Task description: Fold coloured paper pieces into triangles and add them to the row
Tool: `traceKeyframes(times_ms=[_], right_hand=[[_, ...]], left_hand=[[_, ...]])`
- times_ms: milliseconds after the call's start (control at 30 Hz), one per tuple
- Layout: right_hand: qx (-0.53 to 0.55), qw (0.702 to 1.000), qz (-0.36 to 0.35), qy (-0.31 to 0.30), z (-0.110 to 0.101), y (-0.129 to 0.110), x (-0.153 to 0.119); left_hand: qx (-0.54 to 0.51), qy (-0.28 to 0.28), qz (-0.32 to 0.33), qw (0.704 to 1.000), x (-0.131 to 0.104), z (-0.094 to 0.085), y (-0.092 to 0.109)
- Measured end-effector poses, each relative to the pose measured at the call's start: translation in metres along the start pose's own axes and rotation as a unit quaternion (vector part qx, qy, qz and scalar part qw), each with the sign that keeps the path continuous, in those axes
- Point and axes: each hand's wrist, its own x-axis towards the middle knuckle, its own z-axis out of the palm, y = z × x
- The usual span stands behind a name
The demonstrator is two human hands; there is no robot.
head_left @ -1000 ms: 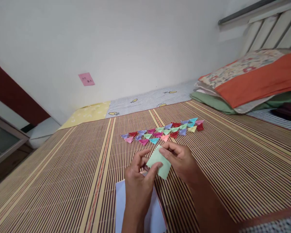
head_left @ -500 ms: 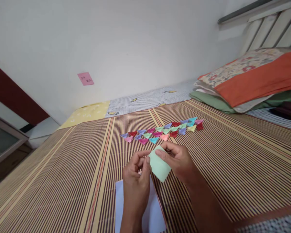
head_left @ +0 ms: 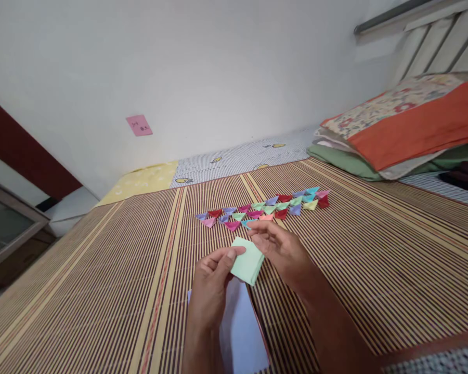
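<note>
A folded light-green paper (head_left: pixel 247 263) is pinched at its left edge between the thumb and fingers of my left hand (head_left: pixel 214 278). Just beyond the paper's upper right side, my right hand (head_left: pixel 283 249) is raised with its fingers somewhat apart and nothing seen in them. Behind the hands, several small folded paper pieces (head_left: pixel 254 214) in pink, red, green, blue and yellow lie in slanting rows on the striped mat (head_left: pixel 140 270). A pale blue-violet sheet (head_left: pixel 242 327) lies under and beside my left forearm.
Pillows (head_left: pixel 409 119) and dark cloth (head_left: pixel 466 176) are stacked at the right. Patterned bedding (head_left: pixel 237 155) and a yellow cloth (head_left: pixel 144 179) border the wall, which carries a pink note (head_left: pixel 139 125). A glass-panelled frame (head_left: pixel 11 223) stands at the left.
My right hand has let go of the green paper and moved off it. My left hand now has its thumb and finger over the paper, which has shifted slightly left and looks turned.
</note>
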Motion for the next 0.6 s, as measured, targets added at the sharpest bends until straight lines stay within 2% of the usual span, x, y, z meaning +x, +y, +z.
traceKeyframes(times_ms=[100,233,600], right_hand=[[-0.056,0.995,-0.075,-0.03,-0.006,-0.009,-0.003],[-0.101,0.987,-0.09,-0.085,-0.009,-0.022,-0.008],[-0.146,0.976,-0.113,-0.119,-0.008,-0.028,-0.011]], left_hand=[[-0.063,0.024,-0.005,0.998,0.003,-0.002,0.001],[-0.09,0.03,-0.01,0.995,0.004,-0.003,0.003],[-0.112,0.039,-0.03,0.992,0.005,-0.003,0.0]])
